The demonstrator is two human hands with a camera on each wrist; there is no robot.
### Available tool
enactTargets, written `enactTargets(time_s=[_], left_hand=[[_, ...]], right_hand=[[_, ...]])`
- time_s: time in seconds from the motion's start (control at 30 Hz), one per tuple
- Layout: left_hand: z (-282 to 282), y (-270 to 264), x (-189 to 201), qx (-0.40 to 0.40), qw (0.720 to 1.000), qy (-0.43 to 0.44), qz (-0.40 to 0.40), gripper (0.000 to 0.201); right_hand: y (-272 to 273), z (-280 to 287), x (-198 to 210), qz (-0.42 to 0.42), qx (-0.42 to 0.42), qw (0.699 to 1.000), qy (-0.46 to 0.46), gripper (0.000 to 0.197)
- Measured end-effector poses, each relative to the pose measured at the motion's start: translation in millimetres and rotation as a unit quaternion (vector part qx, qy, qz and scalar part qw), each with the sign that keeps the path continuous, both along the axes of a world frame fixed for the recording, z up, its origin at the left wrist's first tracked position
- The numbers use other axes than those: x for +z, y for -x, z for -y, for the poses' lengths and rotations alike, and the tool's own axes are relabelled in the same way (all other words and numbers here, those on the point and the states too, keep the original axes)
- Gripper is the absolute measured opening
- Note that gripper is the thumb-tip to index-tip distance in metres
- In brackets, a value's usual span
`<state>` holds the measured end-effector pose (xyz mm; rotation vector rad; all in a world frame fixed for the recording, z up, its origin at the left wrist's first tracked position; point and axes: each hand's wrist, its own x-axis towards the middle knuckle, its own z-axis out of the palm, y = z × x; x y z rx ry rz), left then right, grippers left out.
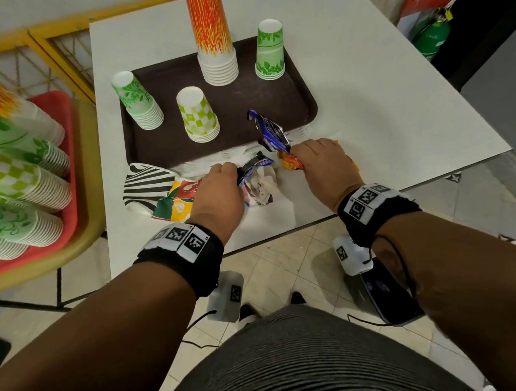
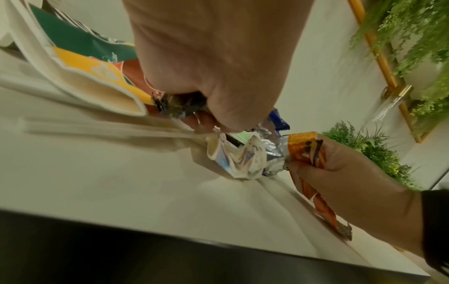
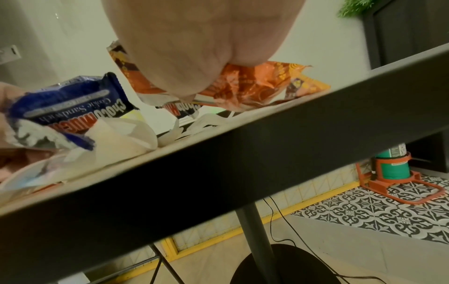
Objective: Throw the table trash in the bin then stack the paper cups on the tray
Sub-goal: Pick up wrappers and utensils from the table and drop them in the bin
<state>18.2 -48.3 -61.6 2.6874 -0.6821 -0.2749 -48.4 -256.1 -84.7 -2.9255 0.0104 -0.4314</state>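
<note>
On the white table lies a brown tray with stacks of upside-down paper cups: orange, green leaf, green floral and green checked. In front of the tray my left hand grips a blue cookie wrapper and crumpled paper trash. A flattened striped and coloured cup lies under and left of it. My right hand grips an orange wrapper and a second blue wrapper that sticks up over the tray's edge.
A red tray with lying cup stacks sits on a yellow stand at the left. A green fire extinguisher stands at the far right. Below the table's front edge are tiled floor and cables. White napkins lie by the tray's front edge.
</note>
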Motion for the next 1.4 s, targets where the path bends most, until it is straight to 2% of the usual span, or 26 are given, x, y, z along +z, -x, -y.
enactTargets(time_s=[0.17, 0.27, 0.33, 0.47, 0.6, 0.67, 0.83, 0.9, 1.1, 1.2, 1.3, 1.4], left_hand=[[-0.2, -2.2, 7.8, 0.039, 0.998, 0.050, -0.008, 0.021], [0.7, -0.7, 12.8, 0.052, 0.993, 0.108, 0.009, 0.017], [4.9, 2.9, 16.2, 0.039, 0.991, 0.124, 0.011, 0.023], [19.9, 10.2, 14.6, -0.028, 0.999, 0.028, 0.022, 0.050], [31.9, 13.1, 8.0, -0.070, 0.995, -0.073, 0.007, 0.074], [34.6, 14.2, 3.9, -0.083, 0.992, -0.092, -0.003, 0.075], [39.5, 12.1, 4.4, -0.079, 0.994, -0.080, 0.007, 0.054], [40.5, 10.7, 7.3, -0.079, 0.994, -0.072, 0.005, 0.052], [40.7, 9.9, 20.2, -0.042, 0.998, 0.042, -0.020, 0.047], [39.0, 8.1, 29.1, -0.023, 0.991, 0.125, -0.048, 0.046], [44.0, 5.2, 38.0, -0.008, 0.976, 0.205, -0.070, 0.040], [60.1, 3.7, 44.3, 0.002, 0.960, 0.259, -0.105, 0.037]], right_hand=[[-0.5, -0.2, 5.9, 0.026, -0.014, 0.999, -0.039, 0.029], [2.2, -1.0, 8.1, 0.043, -0.027, 0.995, -0.083, 0.038], [5.0, -3.7, 10.0, 0.050, -0.038, 0.992, -0.105, 0.041], [8.8, -9.9, 12.7, 0.064, -0.062, 0.985, -0.146, 0.041], [11.1, -7.4, 8.2, 0.064, -0.102, 0.980, -0.160, 0.029], [12.5, -5.6, 6.0, 0.060, -0.110, 0.979, -0.161, 0.030], [15.8, -5.0, 6.4, 0.062, -0.123, 0.975, -0.173, 0.034], [16.7, -5.2, 7.6, 0.067, -0.130, 0.973, -0.178, 0.033], [19.4, -2.9, 10.9, 0.085, -0.139, 0.966, -0.203, 0.029], [18.5, -3.7, 11.9, 0.091, -0.148, 0.954, -0.244, 0.037], [17.6, -6.9, 13.5, 0.118, -0.167, 0.937, -0.284, 0.025], [19.3, -6.8, 17.5, 0.141, -0.207, 0.906, -0.341, 0.017]])
